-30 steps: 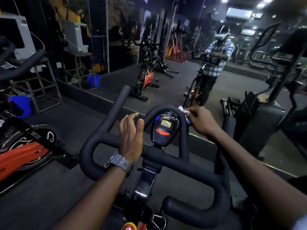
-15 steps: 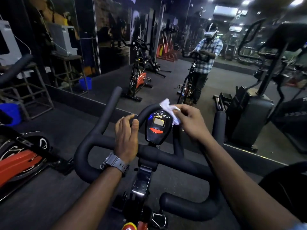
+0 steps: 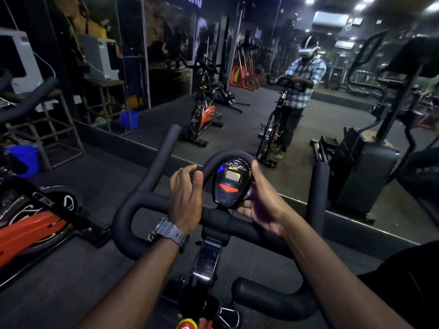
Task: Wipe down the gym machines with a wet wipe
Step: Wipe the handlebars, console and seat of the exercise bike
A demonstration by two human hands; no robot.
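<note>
The left hand (image 3: 184,200) curls its fingers round the handlebar (image 3: 142,200) loop — evidently to steady the exercise bike. The right hand (image 3: 260,200) cups the console (image 3: 231,184) edge, fingers wrapped behind it, pressing the wet wipe (image 3: 249,191) — barely visible — against the casing.

Wet wipe (image 3: 249,191) mostly hidden between right hand (image 3: 263,200) and console (image 3: 231,184).

A single wide-angle head-worn view looks forward and down, close over the black padded handlebars (image 3: 152,203) of an exercise bike, facing a wall mirror (image 3: 237,96) just beyond.
</note>
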